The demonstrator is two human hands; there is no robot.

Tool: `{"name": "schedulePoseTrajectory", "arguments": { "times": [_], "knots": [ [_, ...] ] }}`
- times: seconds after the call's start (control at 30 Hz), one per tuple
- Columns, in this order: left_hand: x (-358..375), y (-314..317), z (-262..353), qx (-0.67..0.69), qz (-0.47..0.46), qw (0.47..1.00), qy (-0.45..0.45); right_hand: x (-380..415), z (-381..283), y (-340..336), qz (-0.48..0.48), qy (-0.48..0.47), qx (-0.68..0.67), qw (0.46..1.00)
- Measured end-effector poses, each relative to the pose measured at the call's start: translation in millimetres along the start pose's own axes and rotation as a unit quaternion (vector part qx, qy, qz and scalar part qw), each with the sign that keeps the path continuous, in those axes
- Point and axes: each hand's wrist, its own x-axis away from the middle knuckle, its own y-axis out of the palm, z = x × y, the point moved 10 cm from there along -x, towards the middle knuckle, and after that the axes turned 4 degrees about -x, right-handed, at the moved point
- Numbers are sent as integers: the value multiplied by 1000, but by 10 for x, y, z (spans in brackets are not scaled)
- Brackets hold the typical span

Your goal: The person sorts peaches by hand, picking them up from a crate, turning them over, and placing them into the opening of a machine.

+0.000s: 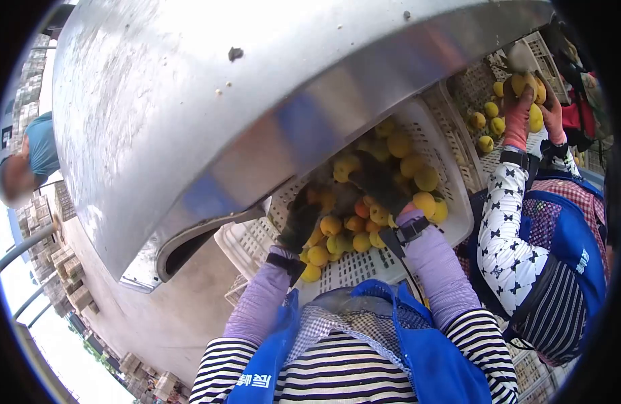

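Note:
Yellow and orange round fruits (pixel 359 223) lie in a white perforated crate (pixel 458 202) below the metal edge. My left hand (pixel 301 217), in a dark glove, reaches into the crate at its left part, with an orange-yellow fruit at its fingers. Farther right, my right hand (pixel 381 185), also dark-gloved, is over the fruits, its fingers against a yellow fruit (pixel 346 167). Shadow under the metal edge makes the fingertips of both hands hard to see.
A large shiny metal chute (pixel 209 101) overhangs the crate. At the right, a co-worker's pink-gloved hands (pixel 531 111) hold yellow fruits above another crate (pixel 489 158). Another person (pixel 34 158) is at the far left. Stacked crates (pixel 71 273) stand behind.

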Motion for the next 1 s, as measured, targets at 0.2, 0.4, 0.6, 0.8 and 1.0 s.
{"name": "schedulePoseTrajectory", "arguments": {
  "times": [0.2, 0.4, 0.6, 0.8, 1.0],
  "knots": [
    [693, 586, 897, 278, -31, 960, -7, 1013, -722, 475, -125, -16, -251, 960],
    [987, 398, 1195, 163, 19, 985, 47, 1161, -1344, 648, -28, -168, -86, 982],
    [1300, 177, 1274, 204, 41, 975, 73, 1282, -2238, 843, 105, -372, 163, 908],
    [1602, -169, 1304, 234, 47, 963, 127, 1135, -2533, 1454, 171, -433, 270, 843],
    [1606, -140, 1261, 391, 25, 915, 91, 901, -2548, 1657, 180, -367, 402, 819]
  ]
}}
